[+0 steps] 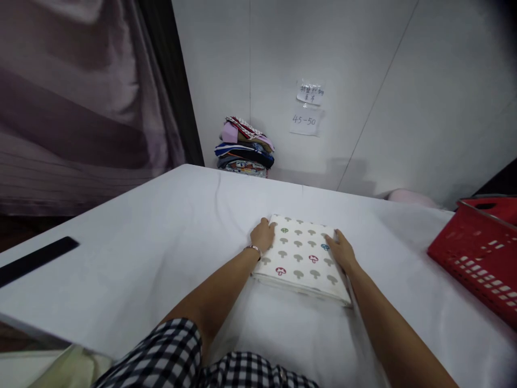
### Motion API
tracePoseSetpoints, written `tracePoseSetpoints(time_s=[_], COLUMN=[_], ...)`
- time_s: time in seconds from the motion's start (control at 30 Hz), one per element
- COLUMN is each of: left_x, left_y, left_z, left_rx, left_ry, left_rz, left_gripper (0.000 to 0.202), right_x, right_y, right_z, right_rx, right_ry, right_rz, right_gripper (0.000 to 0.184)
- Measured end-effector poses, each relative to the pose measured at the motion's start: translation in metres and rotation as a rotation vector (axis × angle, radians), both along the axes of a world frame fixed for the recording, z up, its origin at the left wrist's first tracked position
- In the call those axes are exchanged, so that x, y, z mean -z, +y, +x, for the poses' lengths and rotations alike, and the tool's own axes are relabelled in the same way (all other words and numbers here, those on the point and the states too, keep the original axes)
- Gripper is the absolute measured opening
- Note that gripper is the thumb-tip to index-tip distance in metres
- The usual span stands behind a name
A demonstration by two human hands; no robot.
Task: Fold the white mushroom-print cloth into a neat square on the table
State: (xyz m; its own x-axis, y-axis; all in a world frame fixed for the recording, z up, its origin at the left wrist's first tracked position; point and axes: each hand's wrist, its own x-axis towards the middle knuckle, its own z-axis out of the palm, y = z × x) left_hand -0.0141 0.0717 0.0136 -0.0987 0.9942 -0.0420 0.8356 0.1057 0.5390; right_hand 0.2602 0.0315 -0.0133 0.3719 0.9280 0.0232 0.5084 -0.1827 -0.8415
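A folded white cloth (pixel 301 250) printed with mushrooms, mostly grey-beige with a few red, green and blue ones, lies flat in front of me. My left hand (pixel 263 235) grips its left edge near the far corner, thumb over the top; a bracelet circles that wrist. On the opposite side, my right hand (pixel 340 251) holds the right edge near its far corner, with some fingers hidden beyond the edge. Thin, see-through material, apparently a plastic bag (pixel 238 318), stretches from the cloth toward my body.
The white table (pixel 161 237) carries a black strip (pixel 38 261) at left and a red plastic basket (pixel 480 258) at right. Beyond the far edge, folded fabrics (pixel 245 148) are stacked against the wall. A mauve curtain (pixel 76 108) hangs at left; handwritten paper notes (pixel 306 120) are on the wall.
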Motion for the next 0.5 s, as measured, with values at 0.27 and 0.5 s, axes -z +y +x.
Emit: tracePoseSetpoints(time_s=[0.27,0.5], left_x=[-0.006,-0.003], left_y=[-0.002,0.004], left_z=[0.002,-0.007], left_rx=[-0.028,0.003], left_ry=[0.002,-0.015], left_rz=[-0.022,-0.075], left_gripper=[0.036,0.047], right_x=[-0.018,-0.031], right_y=[0.008,-0.006], right_z=[0.006,-0.006], right_rx=[0.005,-0.124], right_ry=[0.176,0.484], right_rz=[-0.147,-0.015], right_gripper=[0.086,0.067])
